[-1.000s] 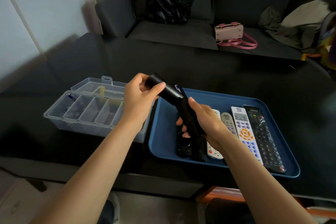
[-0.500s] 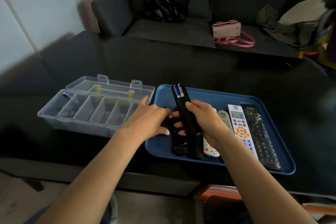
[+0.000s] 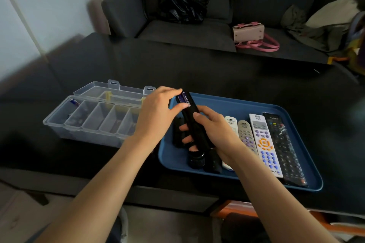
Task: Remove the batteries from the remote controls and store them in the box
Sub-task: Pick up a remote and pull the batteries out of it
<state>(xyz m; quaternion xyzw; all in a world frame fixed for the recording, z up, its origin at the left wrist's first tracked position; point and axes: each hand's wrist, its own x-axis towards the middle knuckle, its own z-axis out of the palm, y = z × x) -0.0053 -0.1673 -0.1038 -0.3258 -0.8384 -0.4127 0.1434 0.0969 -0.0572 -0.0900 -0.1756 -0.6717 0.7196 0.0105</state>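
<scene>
Left hand (image 3: 158, 112) pinches batteries (image 3: 182, 98) in an opened black remote (image 3: 194, 124).
The right hand (image 3: 212, 132) grips the remote above the blue tray (image 3: 227, 104); the clear compartment box (image 3: 94, 118) sits open just left on the table (image 3: 197, 69).

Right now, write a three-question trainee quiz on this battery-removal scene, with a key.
1. True or false: the clear box has its lid open.
2. Which hand holds the black remote? A) left B) right
3. Fill in: the left hand pinches at the ____ exposed at the remote's far end.

Key:
1. True; the lid lies back behind the compartments.
2. B; the right hand grips it over the blue tray.
3. Batteries.
</scene>
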